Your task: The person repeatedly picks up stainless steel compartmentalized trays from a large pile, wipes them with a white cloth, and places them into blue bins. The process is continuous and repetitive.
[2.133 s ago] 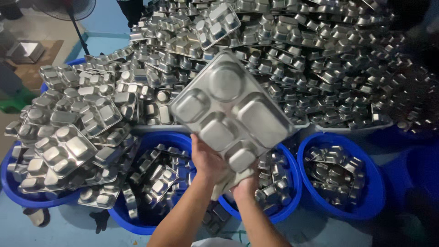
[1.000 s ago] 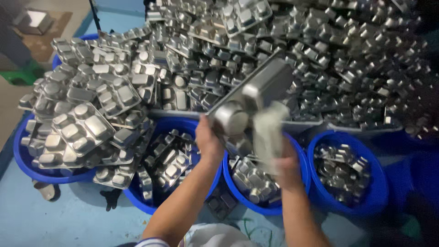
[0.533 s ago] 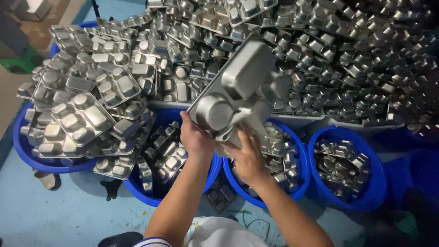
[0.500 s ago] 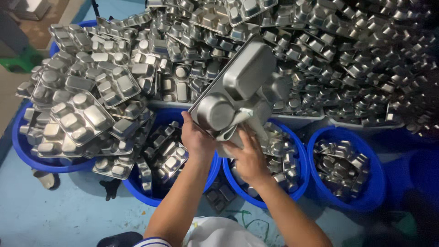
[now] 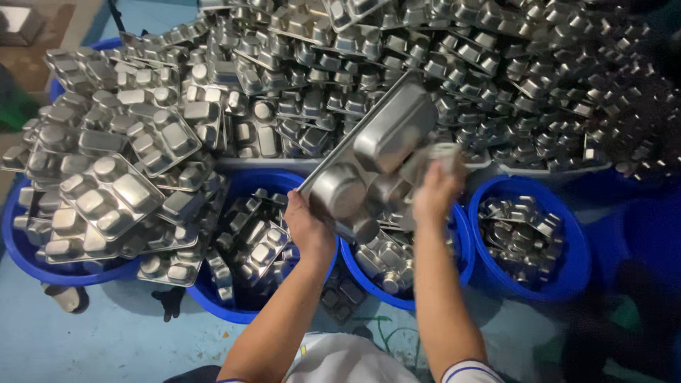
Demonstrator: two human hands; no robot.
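My left hand (image 5: 306, 225) is raised in front of me, forearm angled up from the lower middle, fingers wrapped round the lower edge of a stainless-steel compartment tray (image 5: 372, 159) that I hold tilted, its embossed underside facing me. My right hand (image 5: 434, 190) reaches up straight beside it, fingers closed on a pale crumpled cloth (image 5: 441, 154) pressed against the tray's right side. The tray hangs above the gap between two of the round blue plastic tubs.

Directly under my hands, the middle blue tub (image 5: 418, 298) holds a loose heap of the same steel trays. The tub to its left (image 5: 213, 312) is also full of trays lying at all angles, and the one to the right (image 5: 578, 266) holds a smaller, shallower pile. At far left, another blue tub (image 5: 21, 255) is heaped over its rim. Behind all of them rises a large mound of upturned steel trays (image 5: 496, 71), spreading across the whole back of the view.
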